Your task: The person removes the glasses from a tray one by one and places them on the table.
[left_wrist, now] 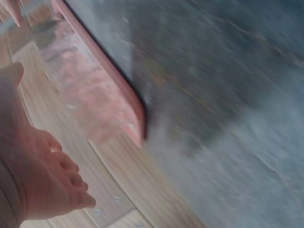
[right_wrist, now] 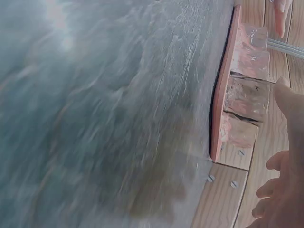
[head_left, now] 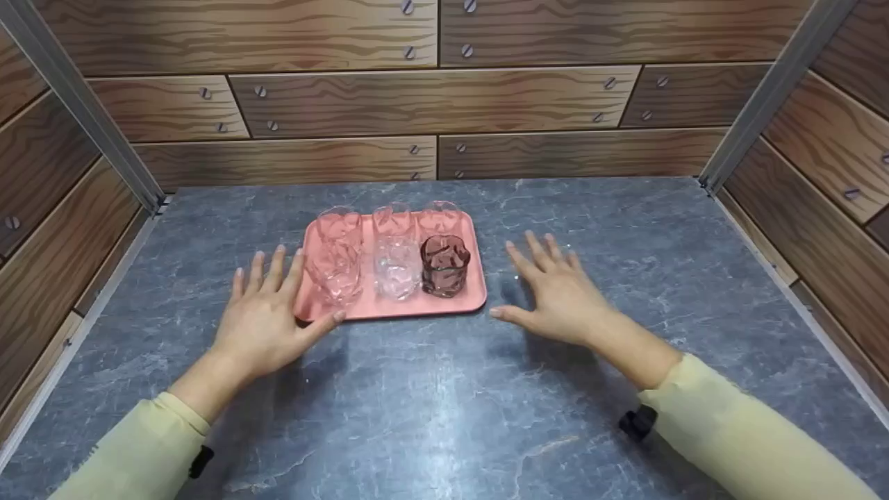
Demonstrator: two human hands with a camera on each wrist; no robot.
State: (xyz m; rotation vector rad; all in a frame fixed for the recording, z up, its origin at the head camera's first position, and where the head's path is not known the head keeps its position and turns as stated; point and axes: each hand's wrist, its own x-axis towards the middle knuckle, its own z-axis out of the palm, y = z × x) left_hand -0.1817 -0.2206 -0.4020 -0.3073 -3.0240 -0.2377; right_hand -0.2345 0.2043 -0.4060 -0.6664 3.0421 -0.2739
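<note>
Nearest you, your pale yellow sleeves (head_left: 757, 434) come in from the lower corners, a dark wrist device (head_left: 637, 422) at the right cuff and a similar one at the left, over the grey marbled surface (head_left: 444, 417).

Your two hands are well apart, one at each side of the pink tray (head_left: 475, 288). The left hand (head_left: 264, 326) has its fingers straight and spread, thumb out wide, and grips nothing. From the head view its index finger and thumb overlap the tray's near left corner; you cannot tell from that whether they touch it. The right hand (head_left: 562, 298) is just as spread, clear of the tray's right edge, and holds nothing.

The relation that seems to count most is this: the tray lies between your hands and slightly ahead of them, its long axis running left to right, so its short ends face your palms. Your left hand is the nearer one.

On the tray's front row, you have a clear glass (head_left: 337, 271) at left, another clear glass in the middle and a dark-tinted glass (head_left: 445, 267) at right. Behind them stand three more clear glasses. Farthest off rises the wood-patterned back wall (head_left: 430, 104).
</note>
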